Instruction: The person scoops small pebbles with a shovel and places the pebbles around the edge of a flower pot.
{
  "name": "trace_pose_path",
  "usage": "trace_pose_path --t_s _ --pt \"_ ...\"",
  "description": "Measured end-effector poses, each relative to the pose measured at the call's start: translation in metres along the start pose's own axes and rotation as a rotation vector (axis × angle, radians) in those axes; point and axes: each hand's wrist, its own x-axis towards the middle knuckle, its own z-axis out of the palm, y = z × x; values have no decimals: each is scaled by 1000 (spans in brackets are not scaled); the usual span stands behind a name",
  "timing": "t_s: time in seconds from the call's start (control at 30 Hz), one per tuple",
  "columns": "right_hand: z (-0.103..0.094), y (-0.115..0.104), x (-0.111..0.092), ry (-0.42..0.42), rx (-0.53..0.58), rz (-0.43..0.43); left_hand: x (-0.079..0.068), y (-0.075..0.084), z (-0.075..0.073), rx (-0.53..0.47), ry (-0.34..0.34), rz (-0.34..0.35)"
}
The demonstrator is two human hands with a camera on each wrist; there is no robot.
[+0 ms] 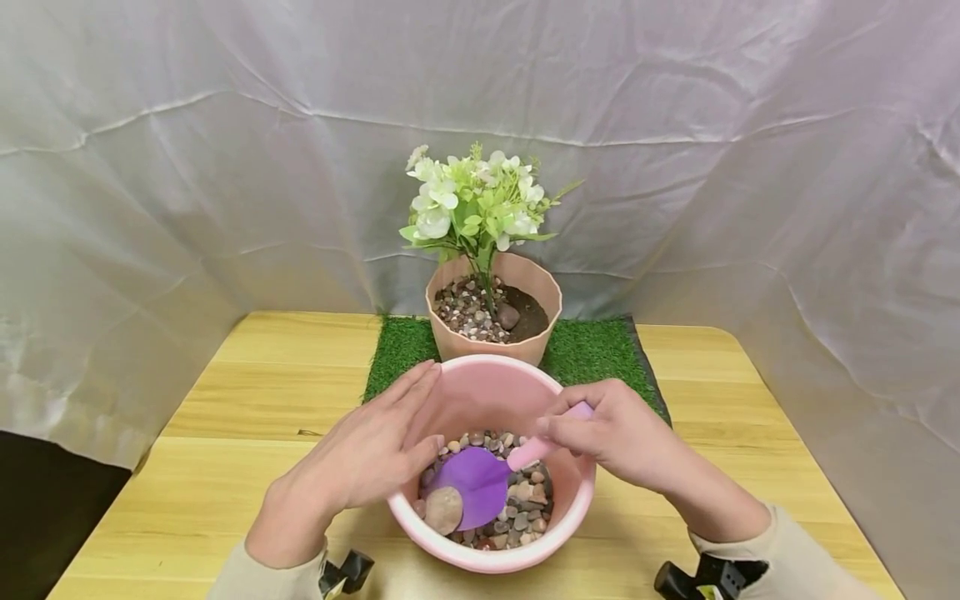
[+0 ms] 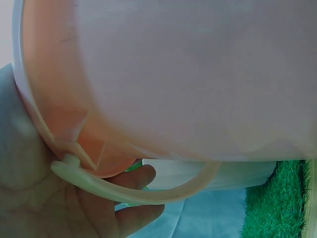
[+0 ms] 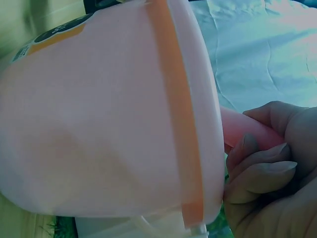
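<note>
In the head view a pink bucket [image 1: 495, 562] with a white rim holds pebbles [image 1: 521, 521]. My right hand [image 1: 611, 429] grips the pink handle of a toy shovel [image 1: 476, 492], reaching over the right rim. Its purple blade lies over the pebbles, with a large round stone [image 1: 443, 510] at the blade's left edge. My left hand [image 1: 367, 454] holds the left rim, thumb on the inside and fingers along the outside. The left wrist view shows its fingers behind the bucket's pale carrying handle [image 2: 133, 193]. Curled fingers around the shovel handle [image 3: 252, 129] show in the right wrist view.
Behind the bucket stands a peach flower pot [image 1: 495, 348] with soil, small stones and a white-flowered plant [image 1: 476, 200]. It sits on a green grass mat [image 1: 592, 350] on the wooden table [image 1: 247, 400]. Grey cloth [image 1: 300, 167] hangs at the back and sides.
</note>
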Motion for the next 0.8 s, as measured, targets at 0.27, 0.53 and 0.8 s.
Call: trace_pose_path --t_s 0.27,0.53,0.8 --pt "-8 12 -4 25 115 75 1 0 1 -5 2 0" --pt "-19 22 -7 44 191 54 0 0 1 3 10 -2" --pt "-31 29 -11 90 252 78 0 0 2 7 13 -11"
